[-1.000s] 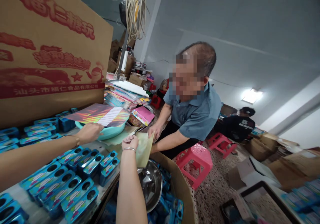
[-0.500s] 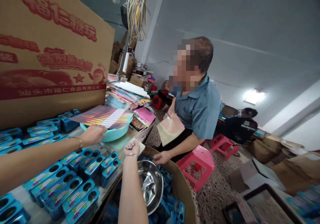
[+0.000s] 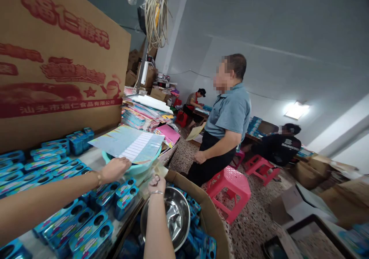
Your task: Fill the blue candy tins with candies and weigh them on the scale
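My left hand [image 3: 114, 169] grips the near edge of a shiny holographic card sheet [image 3: 129, 145] that lies over a teal bowl [image 3: 138, 168] on the table. My right hand [image 3: 156, 183] is closed in a pinch on a small pale slip [image 3: 162, 170], just above a steel bowl [image 3: 170, 217]. Across the table a person in a blue shirt [image 3: 229, 116] stands turned away, with a pale sheet [image 3: 195, 132] in one hand.
Several blue tin cases [image 3: 72, 220] cover the table [image 3: 89, 157]. A big printed carton [image 3: 57, 59] stands at the left. A round cardboard bin [image 3: 211, 222] holds more cases. Pink stools [image 3: 230, 184] stand on the floor. Other people sit farther back.
The person opposite took the pale sheet from my right hand, straightened up and turned away. My right hand dropped toward the steel bowl. The card sheet tilted, so its sheen went from rainbow to pale blue.
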### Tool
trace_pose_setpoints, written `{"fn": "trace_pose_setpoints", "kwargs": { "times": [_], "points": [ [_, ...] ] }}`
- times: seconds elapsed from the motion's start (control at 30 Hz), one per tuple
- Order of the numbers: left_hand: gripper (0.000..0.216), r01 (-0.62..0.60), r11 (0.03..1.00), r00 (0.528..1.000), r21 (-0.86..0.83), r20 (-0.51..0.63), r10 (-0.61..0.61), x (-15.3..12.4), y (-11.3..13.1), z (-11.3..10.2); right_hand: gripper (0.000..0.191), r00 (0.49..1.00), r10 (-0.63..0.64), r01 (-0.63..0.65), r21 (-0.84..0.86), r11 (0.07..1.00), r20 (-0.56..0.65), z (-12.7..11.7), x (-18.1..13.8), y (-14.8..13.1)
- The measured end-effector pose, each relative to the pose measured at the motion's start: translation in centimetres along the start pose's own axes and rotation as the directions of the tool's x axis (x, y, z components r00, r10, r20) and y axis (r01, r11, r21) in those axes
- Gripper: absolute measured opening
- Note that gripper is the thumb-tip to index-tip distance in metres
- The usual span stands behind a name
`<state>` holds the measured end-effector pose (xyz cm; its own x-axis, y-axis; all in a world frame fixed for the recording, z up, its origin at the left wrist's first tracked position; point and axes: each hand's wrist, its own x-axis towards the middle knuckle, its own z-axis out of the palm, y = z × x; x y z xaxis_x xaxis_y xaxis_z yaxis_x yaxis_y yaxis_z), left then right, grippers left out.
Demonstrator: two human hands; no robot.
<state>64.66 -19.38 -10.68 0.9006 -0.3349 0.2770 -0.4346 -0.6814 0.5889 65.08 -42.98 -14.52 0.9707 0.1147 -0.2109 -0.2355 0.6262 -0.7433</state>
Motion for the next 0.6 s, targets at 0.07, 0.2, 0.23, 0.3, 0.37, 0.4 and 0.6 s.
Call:
{"fn": "trace_pose_setpoints", "kwargs": {
  "times": [0.07,0.2,0.23,0.3,0.37,0.4,0.6],
  "points": [
    [0.034,-0.06,0.997,0.997,0.056,0.043,0.057,-0.3,0.5,0.7,0.035,0.997,0.019,-0.015,0.057,0.998,-0.07,-1.0,-0.2,0.2],
    [0.031,-0.174,0.977,0.983,0.12,0.076,0.166,-0.8,2.1,0.5,0.041,0.991,0.028,-0.006,0.157,0.988,-0.135,-2.1,-2.3,0.2],
    [0.03,-0.199,0.97,0.978,0.137,0.085,0.188,-0.9,2.7,0.2,0.041,0.99,0.025,0.0,0.177,0.984,-0.138,-2.3,-3.1,0.1],
    [0.026,-0.242,0.952,0.967,0.188,0.122,0.221,-1.2,3.9,-0.7,0.037,0.989,0.012,0.019,0.215,0.976,-0.144,-2.7,-4.9,0.0],
    [0.019,-0.27,0.929,0.958,0.253,0.17,0.232,-1.6,5.4,-2.0,0.029,0.989,0.0,0.037,0.241,0.97,-0.15,-3.0,-7.1,-0.1],
    [0.014,-0.274,0.919,0.956,0.283,0.187,0.228,-1.8,6.1,-2.7,0.025,0.989,-0.005,0.042,0.25,0.967,-0.149,-3.1,-8.4,-0.1],
    [0.025,-0.136,0.908,0.99,0.397,0.099,0.105,-7.6,11.7,-10.4,0.021,0.997,0.083,-0.077,0.39,0.917,0.001,-0.8,-18.8,0.6]
  ]
}}
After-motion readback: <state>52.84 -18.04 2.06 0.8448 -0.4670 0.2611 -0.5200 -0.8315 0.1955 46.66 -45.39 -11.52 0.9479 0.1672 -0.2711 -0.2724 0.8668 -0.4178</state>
